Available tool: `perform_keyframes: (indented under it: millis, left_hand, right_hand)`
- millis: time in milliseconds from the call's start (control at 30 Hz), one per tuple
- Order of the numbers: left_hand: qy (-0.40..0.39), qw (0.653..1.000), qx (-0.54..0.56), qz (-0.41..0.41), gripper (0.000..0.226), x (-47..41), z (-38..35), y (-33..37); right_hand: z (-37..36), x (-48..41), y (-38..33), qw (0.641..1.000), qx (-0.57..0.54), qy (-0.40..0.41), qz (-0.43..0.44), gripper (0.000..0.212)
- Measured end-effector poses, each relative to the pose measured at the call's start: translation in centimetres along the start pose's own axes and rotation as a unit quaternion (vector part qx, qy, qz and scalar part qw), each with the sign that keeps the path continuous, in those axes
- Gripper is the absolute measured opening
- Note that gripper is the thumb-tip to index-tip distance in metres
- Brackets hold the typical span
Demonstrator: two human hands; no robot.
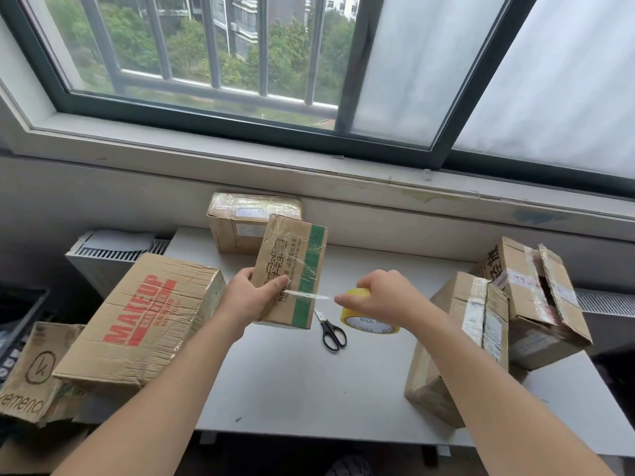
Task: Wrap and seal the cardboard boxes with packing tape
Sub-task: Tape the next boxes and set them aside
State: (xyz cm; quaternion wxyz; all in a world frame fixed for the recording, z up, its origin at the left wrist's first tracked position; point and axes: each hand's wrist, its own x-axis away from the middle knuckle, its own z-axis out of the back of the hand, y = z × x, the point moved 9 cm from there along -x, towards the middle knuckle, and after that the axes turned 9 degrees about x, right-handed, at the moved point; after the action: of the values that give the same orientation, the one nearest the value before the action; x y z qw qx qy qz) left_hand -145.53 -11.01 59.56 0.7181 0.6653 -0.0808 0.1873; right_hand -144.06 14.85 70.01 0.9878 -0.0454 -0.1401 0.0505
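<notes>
One brown box (292, 266), green-banded and black-printed, hung tilted over the table (292, 389), gripped by the left hand (249, 298); the right hand (385, 297) clutched a yellow tape roll (360, 321), its clear strip (309, 296) seemingly reaching the box.

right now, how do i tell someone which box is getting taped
Look at the white table under the window, near its middle. The small box is the one held up in the left hand. Unlike the others, it has a green band and clear tape running to the yellow roll.
</notes>
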Motion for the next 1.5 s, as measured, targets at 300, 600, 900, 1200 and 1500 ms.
perform_keyframes:
  millis: [300, 600, 900, 1200, 1500]
  left_hand:
    - [0.041, 0.997, -0.059, -0.028, 0.084, 1.5, -0.4, 1.0]
    - [-0.014, 0.995, 0.096, 0.033, 0.048, 1.6, -1.8, -0.2]
    - [-0.12, 0.96, 0.223, 0.116, 0.042, 3.8, -4.6, 0.0]
    - [-0.14, 0.944, 0.27, 0.126, 0.05, 3.7, -3.7, -0.1]
    - [-0.206, 0.932, 0.246, 0.169, 0.055, 4.9, -5.5, -1.2]
  right_hand:
    - [0.9, 0.4, -0.2, 0.999, -0.05, 0.013, 0.003, 0.062]
    - [-0.1, 0.7, 1.3, 0.999, -0.049, 0.015, 0.0, 0.063]
    - [-1.9, 0.9, 1.7, 0.992, -0.127, -0.012, -0.018, 0.054]
    - [-1.3, 0.9, 1.7, 0.98, -0.198, -0.014, 0.015, 0.06]
    - [-1.9, 1.1, -1.6, 0.948, -0.307, -0.059, 0.066, 0.048]
